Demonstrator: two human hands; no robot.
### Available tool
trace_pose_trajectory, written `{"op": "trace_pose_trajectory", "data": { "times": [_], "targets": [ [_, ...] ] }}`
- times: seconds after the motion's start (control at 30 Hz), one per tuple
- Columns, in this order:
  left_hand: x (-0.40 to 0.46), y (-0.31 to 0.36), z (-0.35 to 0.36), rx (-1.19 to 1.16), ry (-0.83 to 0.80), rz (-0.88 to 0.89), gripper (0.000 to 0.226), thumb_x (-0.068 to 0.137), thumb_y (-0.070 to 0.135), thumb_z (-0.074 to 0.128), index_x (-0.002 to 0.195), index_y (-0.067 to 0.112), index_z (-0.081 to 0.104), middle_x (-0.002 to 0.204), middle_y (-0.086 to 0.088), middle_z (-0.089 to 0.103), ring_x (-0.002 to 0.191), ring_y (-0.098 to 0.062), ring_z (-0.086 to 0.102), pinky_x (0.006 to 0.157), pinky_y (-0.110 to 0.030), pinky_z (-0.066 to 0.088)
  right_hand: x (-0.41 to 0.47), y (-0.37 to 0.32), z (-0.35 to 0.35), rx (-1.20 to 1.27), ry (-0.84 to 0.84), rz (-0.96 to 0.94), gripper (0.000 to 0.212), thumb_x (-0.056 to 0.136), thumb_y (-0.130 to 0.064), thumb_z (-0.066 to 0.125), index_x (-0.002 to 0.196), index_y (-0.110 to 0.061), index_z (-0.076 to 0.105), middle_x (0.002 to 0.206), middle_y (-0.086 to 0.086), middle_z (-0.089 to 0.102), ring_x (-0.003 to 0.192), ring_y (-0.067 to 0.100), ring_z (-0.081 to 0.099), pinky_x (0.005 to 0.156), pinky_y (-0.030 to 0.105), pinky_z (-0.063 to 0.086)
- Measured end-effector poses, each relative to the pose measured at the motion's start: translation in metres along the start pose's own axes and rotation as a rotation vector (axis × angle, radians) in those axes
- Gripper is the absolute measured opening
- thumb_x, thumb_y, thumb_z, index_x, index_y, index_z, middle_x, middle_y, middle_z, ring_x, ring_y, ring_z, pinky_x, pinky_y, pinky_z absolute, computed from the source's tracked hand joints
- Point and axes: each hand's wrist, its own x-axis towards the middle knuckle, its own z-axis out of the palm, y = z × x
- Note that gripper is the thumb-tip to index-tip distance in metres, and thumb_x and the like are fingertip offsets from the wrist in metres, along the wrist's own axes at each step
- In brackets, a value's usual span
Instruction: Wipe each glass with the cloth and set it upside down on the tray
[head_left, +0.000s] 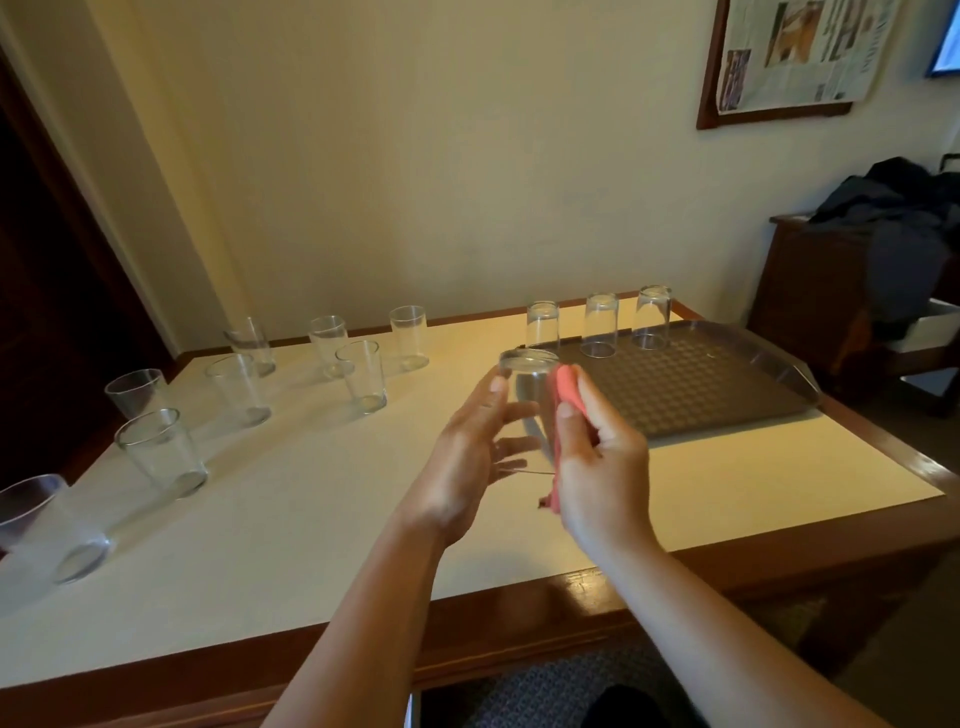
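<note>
Upright glasses (161, 451) stand on the worktop (291, 499) at left. The left hand (467, 447) grips a glass (527, 387) with curled fingers above the worktop; the right hand (597, 457) pinches a cloth (566, 389) against it. Three upturned glasses (600, 325) stand on the tray (727, 384).

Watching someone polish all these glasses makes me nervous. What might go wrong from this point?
The glass is held in the air between the left hand and the right hand, which presses the pink cloth to it; it might slip and drop onto the table.

Three upturned glasses line the tray's far edge, so setting this one down carelessly could knock them.

One glass at the left edge stands near the table's side and could be bumped off.
</note>
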Motion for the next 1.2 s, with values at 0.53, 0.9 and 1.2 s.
{"op": "trace_pose_trajectory", "data": {
  "times": [0.53, 0.9, 1.2],
  "targets": [
    [-0.002, -0.006, -0.009, -0.011, 0.274, 0.076, 0.052, 0.087, 0.053, 0.07, 0.127, 0.019, 0.068, 0.101, 0.004, 0.075, 0.08, -0.019, 0.063, 0.074, -0.035, 0.049, -0.016, -0.006, 0.017, 0.06, -0.055, 0.041, 0.039, 0.103, -0.015, 0.05, 0.138, -0.031, 0.051, 0.111, -0.018, 0.064, 0.078, -0.01, 0.063, 0.061, 0.007, 0.047],
    [-0.008, -0.003, -0.011, 0.02, 0.213, 0.098, 0.064, 0.085, 0.058, 0.073, 0.139, 0.026, 0.061, 0.103, 0.001, 0.066, 0.082, -0.011, 0.063, 0.073, -0.033, 0.049, -0.019, -0.017, 0.013, 0.052, -0.05, 0.068, 0.039, 0.103, -0.019, 0.05, 0.138, -0.038, 0.049, 0.096, -0.034, 0.064, 0.082, 0.007, 0.068, 0.067, 0.031, 0.061],
    [-0.008, 0.004, -0.018, -0.04, 0.085, 0.036, 0.044, 0.095, 0.054, 0.064, 0.137, 0.043, 0.06, 0.102, -0.003, 0.072, 0.082, -0.027, 0.067, 0.081, -0.04, 0.053, 0.0, -0.022, 0.011, 0.08, -0.059, 0.096, 0.039, 0.104, -0.022, 0.047, 0.141, -0.036, 0.049, 0.123, -0.017, 0.063, 0.09, -0.002, 0.067, 0.072, 0.034, 0.062]
  ]
}}
